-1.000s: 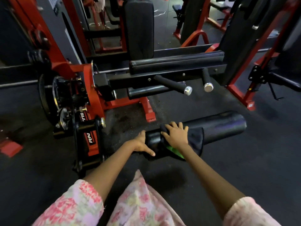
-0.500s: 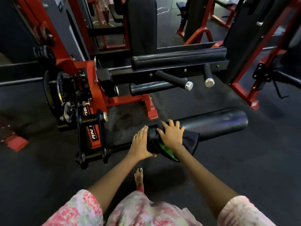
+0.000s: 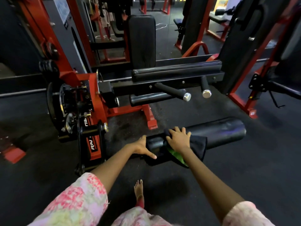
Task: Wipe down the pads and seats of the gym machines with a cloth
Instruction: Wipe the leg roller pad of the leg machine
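Observation:
A long black roller pad (image 3: pixel 224 129) of the red leg machine lies low over the floor in front of me. My left hand (image 3: pixel 143 146) grips its left end, thumb stretched along the front. A dark cloth (image 3: pixel 197 144) with a green underside is draped over the roller. With its fingers spread, my right hand (image 3: pixel 178 138) presses flat on that cloth. Behind the roller are the machine's black seat pad (image 3: pixel 175 69), its upright back pad (image 3: pixel 141 41) and a smaller roller (image 3: pixel 146 98).
Two chrome-capped handles (image 3: pixel 187 96) stick out under the seat toward me. The machine's red pivot arm and weight stack (image 3: pixel 76 103) stand at the left. Another red-framed machine (image 3: pixel 244 101) stands at the right. My bare foot (image 3: pixel 139 191) is on the black rubber floor.
My right hand slid the cloth a little left along the roller, then back right. My left hand went flat against the roller's end, then spread its thumb along the front again.

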A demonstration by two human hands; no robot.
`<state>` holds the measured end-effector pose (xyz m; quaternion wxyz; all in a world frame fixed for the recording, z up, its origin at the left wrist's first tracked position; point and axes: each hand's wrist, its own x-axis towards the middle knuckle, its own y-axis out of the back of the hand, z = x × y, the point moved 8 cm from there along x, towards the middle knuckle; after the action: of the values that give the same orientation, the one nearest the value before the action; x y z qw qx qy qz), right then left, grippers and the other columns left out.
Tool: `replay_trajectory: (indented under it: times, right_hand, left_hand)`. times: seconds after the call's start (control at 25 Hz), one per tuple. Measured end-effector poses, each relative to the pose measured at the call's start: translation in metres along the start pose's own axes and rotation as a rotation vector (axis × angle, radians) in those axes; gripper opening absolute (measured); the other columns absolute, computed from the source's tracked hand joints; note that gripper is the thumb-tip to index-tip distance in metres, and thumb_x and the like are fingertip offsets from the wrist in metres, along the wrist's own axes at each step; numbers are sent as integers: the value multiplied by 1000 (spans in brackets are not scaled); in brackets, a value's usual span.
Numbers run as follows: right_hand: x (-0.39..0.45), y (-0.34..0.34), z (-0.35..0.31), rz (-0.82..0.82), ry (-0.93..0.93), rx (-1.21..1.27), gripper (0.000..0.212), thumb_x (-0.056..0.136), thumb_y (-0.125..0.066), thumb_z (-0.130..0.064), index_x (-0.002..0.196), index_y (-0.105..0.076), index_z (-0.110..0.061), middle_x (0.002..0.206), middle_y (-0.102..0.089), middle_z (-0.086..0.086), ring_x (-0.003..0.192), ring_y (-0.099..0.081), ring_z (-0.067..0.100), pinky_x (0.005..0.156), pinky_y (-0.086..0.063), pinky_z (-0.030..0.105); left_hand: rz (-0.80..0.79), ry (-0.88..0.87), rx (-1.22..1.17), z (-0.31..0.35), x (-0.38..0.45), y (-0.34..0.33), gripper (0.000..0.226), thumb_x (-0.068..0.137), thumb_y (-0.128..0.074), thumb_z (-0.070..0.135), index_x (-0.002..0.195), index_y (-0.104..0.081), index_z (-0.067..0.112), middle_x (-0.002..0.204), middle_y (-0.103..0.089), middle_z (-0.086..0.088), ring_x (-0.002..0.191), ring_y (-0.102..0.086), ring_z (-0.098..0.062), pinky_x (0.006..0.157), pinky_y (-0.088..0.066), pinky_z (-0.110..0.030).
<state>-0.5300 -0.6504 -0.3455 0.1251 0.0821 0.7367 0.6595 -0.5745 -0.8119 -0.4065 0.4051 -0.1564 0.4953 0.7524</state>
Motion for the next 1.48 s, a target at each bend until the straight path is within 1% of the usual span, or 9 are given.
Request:
replay_trajectory:
  times: [0.12,0.24,0.48,0.76,0.88,1.0,1.16,1.32,1.48]
  right_hand:
    - [-20,-9,-58,-15,271,19,49,90,-45,-39,138,-43,-28,143,-41,0,126,-34,31,103,-23,52]
    - [-48,-13,-42,51,549,12,58,78,-41,-44,135,-49,-32,138,-50,-3,117,-48,30,89,-36,53]
    - [11,6,41,-16,-89,2,42,93,-43,-41,132,-50,-27,140,-42,0,127,-32,32,103,-24,49]
    - [-34,-7,-29,21,386,9,54,92,-47,-39,144,-34,-35,147,-33,-7,128,-29,23,98,-25,43]
    - [-19,-2,23,31,152,13,50,92,-48,-40,141,-39,-34,146,-36,-6,126,-31,26,100,-26,44]
    - [-8,-1,3,-14,-8,31,46,93,-45,-39,138,-44,-31,145,-37,-1,130,-28,33,107,-20,53]
    - [-40,-17,-68,-22,337,-3,57,91,-50,-35,144,-33,-31,151,-30,-2,135,-26,31,107,-18,60]
    - [-74,-27,-26,51,650,-168,78,66,-74,-39,136,-41,-34,139,-51,-4,121,-52,30,84,-46,58]
    - [-26,-7,-15,-6,231,-22,52,91,-36,-42,141,-37,-33,147,-37,-6,129,-33,30,104,-24,57]
  left_hand:
    - [110,-36,15,3,-1,3,124,57,-86,42,147,-8,11,152,-23,-9,136,-29,-24,112,-29,-36]
    - [182,-65,103,8,-8,-3,129,59,-83,45,149,0,6,157,-8,-11,143,-13,-27,118,-12,-39]
    - [319,-79,238,12,-23,-7,133,58,-80,57,148,4,5,157,-3,-10,145,-4,-23,116,5,-43]
    - [434,-51,385,21,-32,-24,130,63,-78,52,146,7,0,157,-1,-13,145,-1,-24,117,2,-43]
    - [487,-70,398,20,-35,-32,129,67,-77,50,145,13,0,157,6,-13,145,4,-24,117,3,-42]
    - [414,-167,113,14,-34,-23,129,60,-84,42,147,2,1,156,-3,-12,144,-6,-24,117,-5,-36]
    - [301,-190,-509,-7,-32,-3,104,64,-75,-4,144,-9,1,144,-28,-8,137,-27,-22,102,-31,-23]
    - [292,-127,-738,-11,-33,7,84,73,-41,-29,144,-8,1,145,-35,-19,136,-33,-28,83,-49,-39]
    - [308,-65,-784,-17,-21,12,69,80,-30,-26,142,-18,1,140,-44,-19,130,-42,-30,49,-48,-23]
